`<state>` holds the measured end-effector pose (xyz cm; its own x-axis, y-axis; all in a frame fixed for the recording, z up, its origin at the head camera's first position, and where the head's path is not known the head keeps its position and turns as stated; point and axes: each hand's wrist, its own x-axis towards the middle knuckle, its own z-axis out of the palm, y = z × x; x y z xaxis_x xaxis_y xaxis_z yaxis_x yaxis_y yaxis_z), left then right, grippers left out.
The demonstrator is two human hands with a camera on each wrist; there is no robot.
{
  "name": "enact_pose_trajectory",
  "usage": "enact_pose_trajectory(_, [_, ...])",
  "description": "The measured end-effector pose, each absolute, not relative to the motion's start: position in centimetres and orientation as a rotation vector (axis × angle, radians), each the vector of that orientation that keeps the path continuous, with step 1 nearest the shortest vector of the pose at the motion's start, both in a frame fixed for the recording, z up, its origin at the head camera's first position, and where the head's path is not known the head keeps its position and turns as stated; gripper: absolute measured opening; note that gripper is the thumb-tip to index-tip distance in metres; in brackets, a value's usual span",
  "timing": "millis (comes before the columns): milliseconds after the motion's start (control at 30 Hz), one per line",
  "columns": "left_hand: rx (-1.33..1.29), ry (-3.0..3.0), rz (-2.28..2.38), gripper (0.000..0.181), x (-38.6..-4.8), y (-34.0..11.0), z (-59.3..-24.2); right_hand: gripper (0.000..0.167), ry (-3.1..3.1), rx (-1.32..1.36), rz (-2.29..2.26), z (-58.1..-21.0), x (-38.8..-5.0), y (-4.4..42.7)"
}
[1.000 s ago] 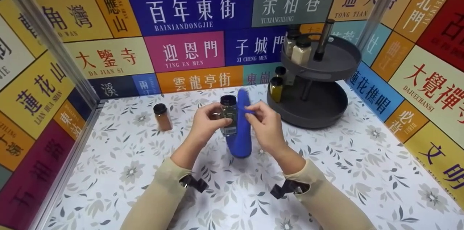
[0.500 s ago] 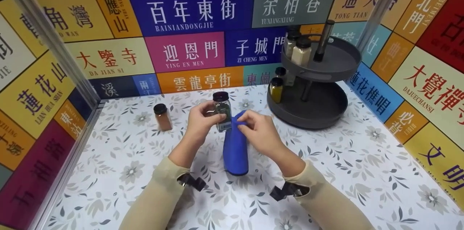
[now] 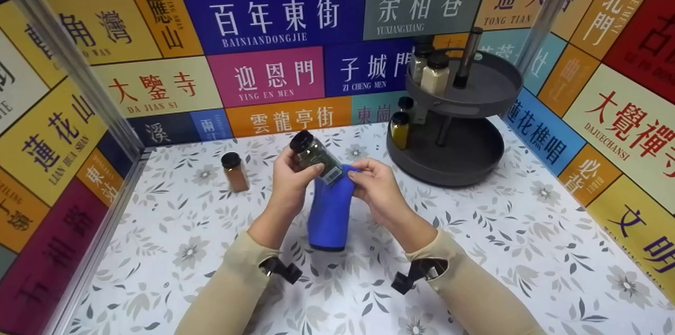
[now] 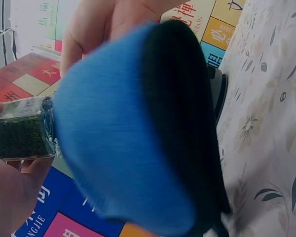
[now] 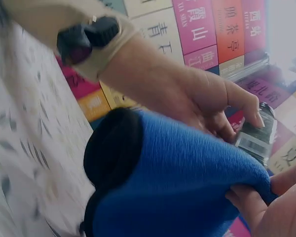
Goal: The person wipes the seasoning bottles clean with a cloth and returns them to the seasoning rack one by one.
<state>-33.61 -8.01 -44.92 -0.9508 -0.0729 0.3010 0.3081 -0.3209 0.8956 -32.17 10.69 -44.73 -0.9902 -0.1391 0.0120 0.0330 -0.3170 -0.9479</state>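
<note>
My left hand (image 3: 289, 182) grips a square glass spice jar (image 3: 319, 158) of dark green flakes, with a black lid and a barcode label. The jar tilts, lid up to the left, and its base meets a blue cloth (image 3: 331, 213). Between thumb and fingers my right hand (image 3: 378, 187) pinches the top of this cloth, which hangs down above the table. In the left wrist view the cloth (image 4: 108, 128) has a black edge and hides much of the scene behind it. The right wrist view shows the right fingers (image 5: 249, 202) on the cloth's end.
A jar of orange-brown powder (image 3: 235, 174) stands on the patterned table at left. At back right is a dark two-tier round rack (image 3: 448, 166); it bears a pale jar (image 3: 435, 75), a yellow jar (image 3: 399, 132) and others. Lettered panels (image 3: 274, 13) enclose the back and sides.
The jar went from upright to tilted, lid leftward, and moved slightly left. The cloth came down and left from beside the jar and now hangs below it, with the right hand still pinching it.
</note>
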Motion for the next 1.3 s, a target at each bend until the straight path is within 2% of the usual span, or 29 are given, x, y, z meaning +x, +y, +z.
enact_pose_trajectory(200, [-0.315, -1.645, -2.359, 0.068, -33.7, -8.5, -44.6, 0.018, 1.516, -0.085, -2.474, -44.4, -32.5, 11.2])
enact_pose_trajectory(400, [-0.388, -1.654, -2.311, 0.055, -33.4, -8.5, -44.5, 0.017, 1.460, -0.019, -2.639, -44.3, -32.6, 11.1])
enact_pose_trajectory(567, [-0.423, -1.715, -2.235, 0.055, -33.1, -8.0, -44.5, 0.012, 1.522, -0.058, -2.598, -44.6, -32.3, 10.8])
enact_pose_trajectory(833, [-0.338, -1.701, -2.243, 0.052, -33.8, -8.5, -44.6, 0.018, 1.544, -0.101, -2.578, -43.8, -32.5, 11.9])
enact_pose_trajectory(1067, [-0.378, -1.650, -2.313, 0.056, -33.5, -8.3, -44.6, 0.015, 1.523, -0.085, -2.682, -44.1, -32.3, 11.1])
enact_pose_trajectory(1300, [-0.202, -1.652, -2.391, 0.066, -34.3, -9.1, -44.4, 0.016, 1.561, -0.155, -2.567, -44.6, -31.9, 10.9])
